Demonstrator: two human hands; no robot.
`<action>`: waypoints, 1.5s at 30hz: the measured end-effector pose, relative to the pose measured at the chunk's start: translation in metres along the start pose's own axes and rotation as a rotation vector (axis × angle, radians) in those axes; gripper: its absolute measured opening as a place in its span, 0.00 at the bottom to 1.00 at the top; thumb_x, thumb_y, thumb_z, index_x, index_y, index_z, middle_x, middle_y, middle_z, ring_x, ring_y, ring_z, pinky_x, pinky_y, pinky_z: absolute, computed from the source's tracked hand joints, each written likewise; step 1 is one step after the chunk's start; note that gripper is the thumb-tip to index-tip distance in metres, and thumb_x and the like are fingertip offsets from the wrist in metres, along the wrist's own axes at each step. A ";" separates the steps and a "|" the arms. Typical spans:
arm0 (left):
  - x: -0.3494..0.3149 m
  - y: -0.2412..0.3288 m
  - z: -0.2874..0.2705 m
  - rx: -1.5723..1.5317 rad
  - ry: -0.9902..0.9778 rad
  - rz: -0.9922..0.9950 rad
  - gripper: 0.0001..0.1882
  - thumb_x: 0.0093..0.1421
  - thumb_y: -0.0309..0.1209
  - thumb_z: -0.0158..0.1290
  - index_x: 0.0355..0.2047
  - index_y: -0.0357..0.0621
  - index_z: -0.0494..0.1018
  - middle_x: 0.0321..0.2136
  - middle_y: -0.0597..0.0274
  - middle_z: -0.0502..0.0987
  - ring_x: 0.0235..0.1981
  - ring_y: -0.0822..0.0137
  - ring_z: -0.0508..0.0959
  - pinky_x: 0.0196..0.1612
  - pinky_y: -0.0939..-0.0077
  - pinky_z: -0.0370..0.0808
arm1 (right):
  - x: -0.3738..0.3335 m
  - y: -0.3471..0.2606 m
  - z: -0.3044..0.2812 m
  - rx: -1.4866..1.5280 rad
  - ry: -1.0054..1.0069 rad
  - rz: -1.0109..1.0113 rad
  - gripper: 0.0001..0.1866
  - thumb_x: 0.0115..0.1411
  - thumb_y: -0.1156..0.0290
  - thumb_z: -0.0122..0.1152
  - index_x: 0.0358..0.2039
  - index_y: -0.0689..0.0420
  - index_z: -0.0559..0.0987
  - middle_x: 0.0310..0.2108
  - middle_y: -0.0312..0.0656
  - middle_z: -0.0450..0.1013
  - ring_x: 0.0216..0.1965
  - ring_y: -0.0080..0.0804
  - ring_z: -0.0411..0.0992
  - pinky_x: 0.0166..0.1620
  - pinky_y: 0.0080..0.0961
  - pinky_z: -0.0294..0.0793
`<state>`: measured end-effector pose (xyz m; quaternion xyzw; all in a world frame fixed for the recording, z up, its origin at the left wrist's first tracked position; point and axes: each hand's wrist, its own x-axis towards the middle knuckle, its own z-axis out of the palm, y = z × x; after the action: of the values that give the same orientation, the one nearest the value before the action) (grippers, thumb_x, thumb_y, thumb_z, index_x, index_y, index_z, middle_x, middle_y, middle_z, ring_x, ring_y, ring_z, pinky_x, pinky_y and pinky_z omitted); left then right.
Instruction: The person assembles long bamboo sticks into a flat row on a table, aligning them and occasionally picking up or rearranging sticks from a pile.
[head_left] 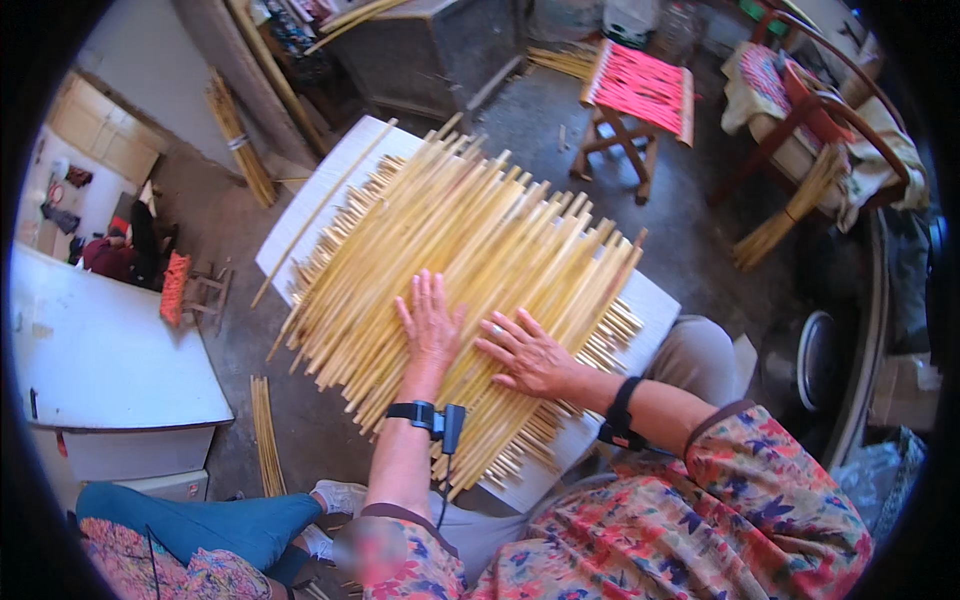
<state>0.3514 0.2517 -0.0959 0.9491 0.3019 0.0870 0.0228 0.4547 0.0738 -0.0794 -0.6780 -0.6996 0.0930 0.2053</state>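
A broad layer of pale yellow, split cane-like sticks [500,235] lies side by side across a white-topped table [650,290]. More sticks [610,335] are stacked beneath, their ends sticking out at the right and at the far left. My left hand [432,325] rests flat on the layer near its middle, fingers stretched forward. To the right of it, my right hand [528,355] lies on the sticks too, with fingers spread and a ring on one. Neither hand grips anything. One single stick [325,210] lies apart near the table's left edge.
A folding stool [640,85] with a pink woven seat stands beyond the table. Stick bundles lean by the wall [240,145] and by a chair [795,210]. Loose sticks [265,435] lie on the floor at left, near a white chest [120,350] and a seated person [190,530].
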 end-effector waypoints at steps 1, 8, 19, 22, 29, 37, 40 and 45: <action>0.003 0.005 0.000 -0.041 0.013 0.019 0.35 0.58 0.44 0.44 0.61 0.43 0.47 0.62 0.51 0.46 0.64 0.56 0.45 0.61 0.45 0.39 | 0.000 0.001 -0.004 -0.011 0.009 -0.020 0.31 0.57 0.51 0.46 0.57 0.53 0.59 0.61 0.43 0.51 0.64 0.40 0.43 0.63 0.45 0.37; 0.002 0.008 -0.001 -0.093 0.007 -0.001 0.36 0.57 0.45 0.45 0.60 0.40 0.49 0.61 0.48 0.48 0.63 0.54 0.46 0.61 0.45 0.37 | 0.000 0.000 -0.004 -0.064 -0.063 -0.002 0.32 0.57 0.49 0.46 0.58 0.52 0.59 0.61 0.43 0.51 0.64 0.38 0.42 0.64 0.43 0.36; 0.034 -0.011 -0.012 -0.127 0.058 -0.095 0.35 0.57 0.48 0.44 0.59 0.39 0.51 0.61 0.47 0.48 0.63 0.53 0.46 0.60 0.45 0.39 | 0.003 -0.007 -0.015 -0.087 -0.152 0.069 0.33 0.54 0.51 0.50 0.58 0.50 0.58 0.61 0.42 0.50 0.64 0.38 0.42 0.64 0.43 0.33; 0.037 -0.020 -0.004 -0.117 0.055 -0.126 0.35 0.58 0.48 0.43 0.58 0.39 0.52 0.61 0.47 0.49 0.63 0.53 0.47 0.61 0.46 0.39 | 0.003 -0.010 -0.016 -0.079 -0.169 0.078 0.33 0.54 0.51 0.51 0.58 0.49 0.59 0.61 0.42 0.51 0.64 0.38 0.43 0.64 0.43 0.34; 0.042 -0.020 -0.010 -0.140 0.036 -0.146 0.36 0.58 0.50 0.43 0.59 0.38 0.52 0.61 0.47 0.49 0.63 0.54 0.47 0.61 0.45 0.39 | 0.002 -0.005 -0.015 -0.086 -0.148 0.064 0.32 0.54 0.51 0.52 0.57 0.51 0.61 0.60 0.45 0.52 0.63 0.41 0.44 0.63 0.44 0.35; 0.081 -0.082 -0.013 -0.085 0.144 -0.259 0.38 0.57 0.52 0.43 0.59 0.37 0.51 0.61 0.48 0.48 0.63 0.54 0.45 0.61 0.46 0.37 | 0.007 -0.008 -0.019 -0.056 -0.186 0.056 0.32 0.53 0.52 0.53 0.57 0.52 0.61 0.59 0.46 0.53 0.63 0.44 0.46 0.62 0.48 0.37; 0.088 -0.096 -0.006 -0.100 0.146 -0.327 0.38 0.56 0.50 0.45 0.59 0.37 0.51 0.61 0.48 0.48 0.63 0.54 0.46 0.61 0.47 0.38 | 0.008 -0.008 -0.020 -0.061 -0.207 0.059 0.33 0.53 0.52 0.54 0.56 0.53 0.62 0.59 0.47 0.53 0.63 0.44 0.45 0.62 0.49 0.36; 0.081 -0.100 0.002 -0.067 0.175 -0.327 0.37 0.57 0.51 0.44 0.58 0.36 0.52 0.60 0.48 0.49 0.63 0.53 0.46 0.61 0.47 0.38 | 0.007 -0.009 -0.019 -0.099 -0.246 0.082 0.35 0.49 0.52 0.58 0.56 0.53 0.62 0.59 0.48 0.53 0.63 0.45 0.45 0.62 0.48 0.36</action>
<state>0.3594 0.3799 -0.0951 0.8748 0.4501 0.1741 0.0418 0.4546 0.0774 -0.0578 -0.6988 -0.6950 0.1491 0.0804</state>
